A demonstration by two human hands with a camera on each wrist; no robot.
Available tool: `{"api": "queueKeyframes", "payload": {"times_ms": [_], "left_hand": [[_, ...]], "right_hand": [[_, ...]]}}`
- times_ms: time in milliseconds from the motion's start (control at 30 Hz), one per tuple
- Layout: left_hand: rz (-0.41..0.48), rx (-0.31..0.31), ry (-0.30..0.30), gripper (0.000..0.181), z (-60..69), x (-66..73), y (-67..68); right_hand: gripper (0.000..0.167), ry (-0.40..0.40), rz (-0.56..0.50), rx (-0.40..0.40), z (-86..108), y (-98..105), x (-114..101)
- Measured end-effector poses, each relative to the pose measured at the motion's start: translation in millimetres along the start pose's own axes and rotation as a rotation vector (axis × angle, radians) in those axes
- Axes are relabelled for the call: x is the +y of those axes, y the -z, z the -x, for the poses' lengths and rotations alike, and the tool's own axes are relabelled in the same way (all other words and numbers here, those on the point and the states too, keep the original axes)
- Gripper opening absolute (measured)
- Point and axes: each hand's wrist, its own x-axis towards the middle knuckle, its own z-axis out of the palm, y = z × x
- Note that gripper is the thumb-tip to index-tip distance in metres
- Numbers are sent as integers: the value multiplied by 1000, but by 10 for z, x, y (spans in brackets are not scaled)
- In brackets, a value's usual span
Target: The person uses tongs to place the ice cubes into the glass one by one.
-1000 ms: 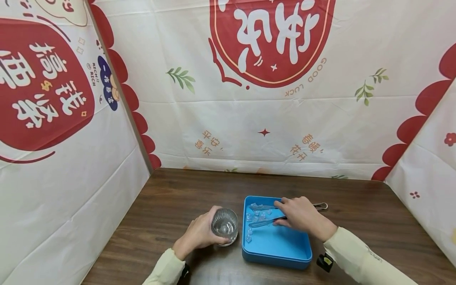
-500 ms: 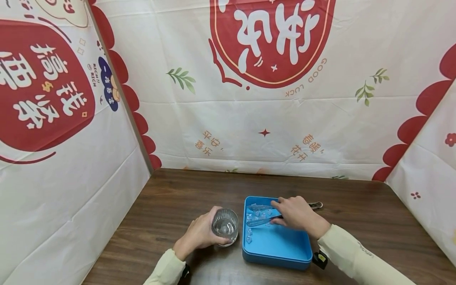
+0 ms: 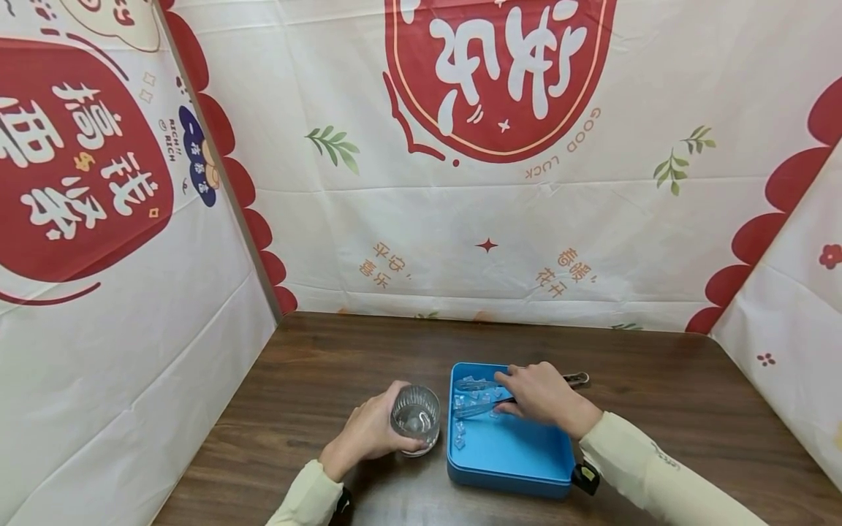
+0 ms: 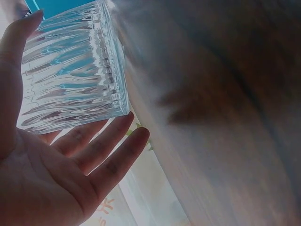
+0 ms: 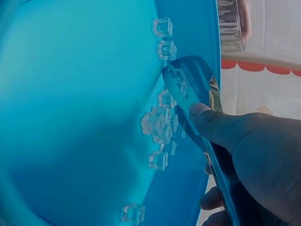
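Note:
My left hand (image 3: pixel 370 427) grips a clear ribbed glass (image 3: pixel 416 420) on the table, left of a blue tray (image 3: pixel 513 446). In the left wrist view the thumb and fingers curve around the glass (image 4: pixel 75 70). My right hand (image 3: pixel 542 394) holds metal tongs (image 3: pixel 576 379) over the tray's left part, with their arms spread apart. Several clear ice-like cubes (image 5: pixel 157 123) lie along the tray's left side. In the right wrist view the thumb presses on one tong arm (image 5: pixel 188 84), which hangs close to the cubes. Whether a cube sits between the tips cannot be told.
The brown wooden table (image 3: pixel 316 365) ends at a printed white cloth backdrop (image 3: pixel 421 219). Similar cloth walls stand at the left (image 3: pixel 164 351) and right. The tray's raised rim (image 3: pixel 509 482) stands between the glass and the cubes.
My right hand has moved a little to the left with the tongs, whose tips now reach nearer the tray's left wall. The left hand and glass have stayed in place.

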Motion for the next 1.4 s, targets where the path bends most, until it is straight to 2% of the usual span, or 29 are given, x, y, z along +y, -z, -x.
{"api": "queueKeyframes", "payload": {"times_ms": [500,733,967,1400], "left_hand": [[-17,14,-1,92,3,3,-5],[-14,9,2,92,2,3,-3],[-13,9,3,92,5,13,-1],[-11,5,8,92,0,25,0]], "right_hand": [[43,29,-38,-3,13,-32,-24],[33,64,-47,30,24,-40,-52],[25,69,-63,27,35,-35,-64],[21,90,-69,56,66,-54,-37]]}}
